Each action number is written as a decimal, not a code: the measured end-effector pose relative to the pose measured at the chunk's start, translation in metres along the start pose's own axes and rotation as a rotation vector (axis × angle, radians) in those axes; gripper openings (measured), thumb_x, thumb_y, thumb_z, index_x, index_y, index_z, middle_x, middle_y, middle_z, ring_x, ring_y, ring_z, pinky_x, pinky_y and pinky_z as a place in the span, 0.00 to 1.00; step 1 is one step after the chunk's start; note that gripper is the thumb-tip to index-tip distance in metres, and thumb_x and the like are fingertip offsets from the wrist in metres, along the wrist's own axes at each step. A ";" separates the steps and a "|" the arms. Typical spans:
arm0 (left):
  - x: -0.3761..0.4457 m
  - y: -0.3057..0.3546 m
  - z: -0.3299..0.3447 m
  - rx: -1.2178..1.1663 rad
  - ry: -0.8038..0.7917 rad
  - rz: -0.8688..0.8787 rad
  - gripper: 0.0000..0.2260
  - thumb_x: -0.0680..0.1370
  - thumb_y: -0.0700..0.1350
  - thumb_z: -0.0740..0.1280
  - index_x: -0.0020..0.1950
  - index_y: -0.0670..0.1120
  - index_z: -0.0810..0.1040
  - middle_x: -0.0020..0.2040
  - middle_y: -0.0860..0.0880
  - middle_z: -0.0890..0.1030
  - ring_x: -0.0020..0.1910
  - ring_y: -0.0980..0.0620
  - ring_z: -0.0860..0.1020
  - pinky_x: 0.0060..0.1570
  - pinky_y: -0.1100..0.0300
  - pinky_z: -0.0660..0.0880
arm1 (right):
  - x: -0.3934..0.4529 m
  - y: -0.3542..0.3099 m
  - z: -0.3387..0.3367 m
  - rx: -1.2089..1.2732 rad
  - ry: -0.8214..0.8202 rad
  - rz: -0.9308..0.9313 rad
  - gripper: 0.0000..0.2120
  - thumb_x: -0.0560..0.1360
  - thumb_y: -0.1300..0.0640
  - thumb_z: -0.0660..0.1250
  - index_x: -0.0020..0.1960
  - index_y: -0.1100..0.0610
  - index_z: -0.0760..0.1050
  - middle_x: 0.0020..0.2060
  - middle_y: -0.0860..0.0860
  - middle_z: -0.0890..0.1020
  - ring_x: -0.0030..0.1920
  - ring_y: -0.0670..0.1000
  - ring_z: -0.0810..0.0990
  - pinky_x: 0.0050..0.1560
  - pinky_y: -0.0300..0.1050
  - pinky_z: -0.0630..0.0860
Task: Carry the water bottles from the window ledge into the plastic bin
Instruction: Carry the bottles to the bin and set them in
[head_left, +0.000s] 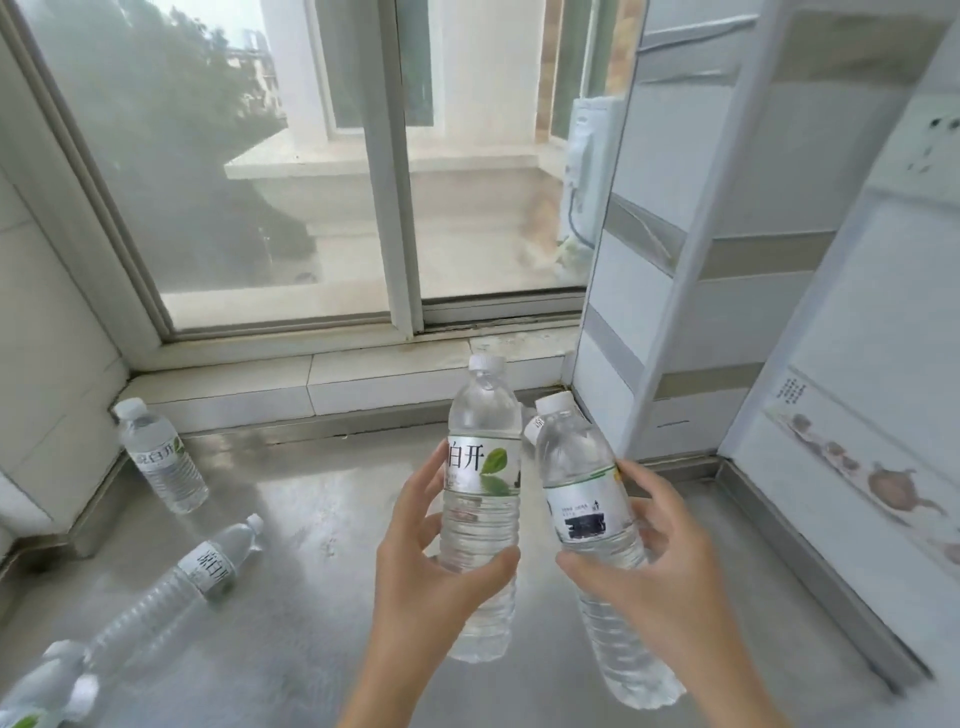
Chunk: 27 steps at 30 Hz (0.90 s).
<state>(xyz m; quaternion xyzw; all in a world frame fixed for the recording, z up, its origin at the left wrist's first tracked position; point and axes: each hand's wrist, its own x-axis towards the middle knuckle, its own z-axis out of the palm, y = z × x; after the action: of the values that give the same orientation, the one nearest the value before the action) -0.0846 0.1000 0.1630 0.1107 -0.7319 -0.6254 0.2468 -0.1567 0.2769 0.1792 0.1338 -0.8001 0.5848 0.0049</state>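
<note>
Two clear water bottles with white caps are held up over the grey window ledge (311, 519). My left hand (431, 566) grips the upright one (483, 483), whose label shows a green leaf. My right hand (660, 566) grips the other bottle (582, 493), which tilts to the left, its label's back side facing me. On the ledge's left, one bottle (158, 457) stands near the wall, another (176, 592) lies on its side, and a third (47, 686) shows partly at the bottom left corner. The plastic bin is out of view.
A sliding window (311, 182) closes the far side above a raised tiled sill (311, 384). A white tiled wall (41, 364) bounds the left. A white cabinet (701, 260) and a tiled wall with a teapot picture (883, 483) stand on the right.
</note>
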 end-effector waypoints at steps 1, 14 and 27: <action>-0.004 0.002 0.000 -0.015 -0.042 0.002 0.44 0.62 0.35 0.81 0.68 0.67 0.69 0.64 0.61 0.77 0.55 0.66 0.79 0.41 0.68 0.78 | -0.012 -0.003 -0.003 -0.002 0.036 0.011 0.39 0.54 0.56 0.83 0.58 0.33 0.71 0.47 0.40 0.82 0.44 0.38 0.81 0.45 0.36 0.75; -0.062 0.020 0.054 -0.245 -0.540 0.011 0.42 0.60 0.35 0.81 0.63 0.68 0.72 0.61 0.63 0.79 0.59 0.56 0.80 0.44 0.60 0.81 | -0.156 -0.021 -0.069 -0.052 0.553 0.222 0.39 0.54 0.60 0.83 0.58 0.34 0.72 0.47 0.42 0.83 0.44 0.40 0.82 0.40 0.34 0.77; -0.188 0.048 0.106 -0.324 -0.895 0.030 0.40 0.61 0.38 0.79 0.67 0.64 0.71 0.62 0.61 0.80 0.59 0.55 0.80 0.49 0.59 0.81 | -0.299 -0.024 -0.132 -0.054 0.854 0.335 0.38 0.56 0.60 0.83 0.54 0.30 0.70 0.48 0.43 0.82 0.44 0.39 0.81 0.40 0.33 0.74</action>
<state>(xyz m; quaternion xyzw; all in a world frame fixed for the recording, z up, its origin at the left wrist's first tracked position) 0.0301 0.2886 0.1576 -0.2201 -0.6608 -0.7142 -0.0697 0.1176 0.4559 0.1939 -0.2504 -0.7520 0.5592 0.2430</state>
